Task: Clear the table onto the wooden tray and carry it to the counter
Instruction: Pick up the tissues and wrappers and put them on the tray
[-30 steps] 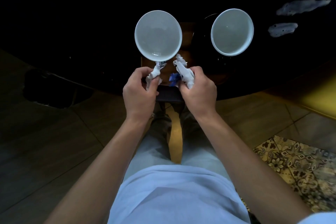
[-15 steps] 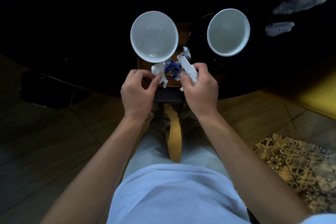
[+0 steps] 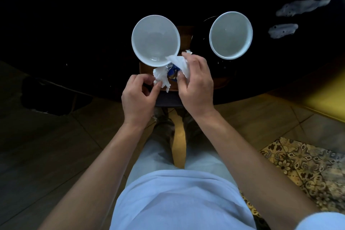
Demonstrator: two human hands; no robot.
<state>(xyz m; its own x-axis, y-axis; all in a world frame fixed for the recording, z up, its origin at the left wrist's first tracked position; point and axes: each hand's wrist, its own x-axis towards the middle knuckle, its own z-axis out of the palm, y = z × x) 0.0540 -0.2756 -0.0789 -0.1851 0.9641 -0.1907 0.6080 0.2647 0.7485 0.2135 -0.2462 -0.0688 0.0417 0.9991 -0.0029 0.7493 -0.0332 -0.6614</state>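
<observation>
Item: table-clearing, tissue stage. Left hand (image 3: 139, 99): fingers curled, thumb and forefinger pinching the lower end of a crumpled white tissue (image 3: 162, 78). Right hand (image 3: 196, 82): fingers closed over a second wad of tissue (image 3: 180, 63), which lies against the near rim of the left bowl (image 3: 155, 40). Between the two wads: a small blue wrapper (image 3: 172, 73), partly hidden; whether either hand touches it cannot be told. Wooden tray (image 3: 220, 80): a brown surface at the near edge of the dark table (image 3: 74, 33), directly beneath both hands; much of it lost in shadow. Left bowl: white, empty, apparently on the tray. Right bowl (image 3: 231, 35): white, empty, further right; whether it stands on the tray or on the table is unclear. Handling note, as judgement: the step appears to be gathering paper scraps into one bundle on the tray. Best done by pressing the wads together around the wrapper, keeping them low and clear of the bowl rim, then setting the bundle where it will not blow or slide during carrying.
</observation>
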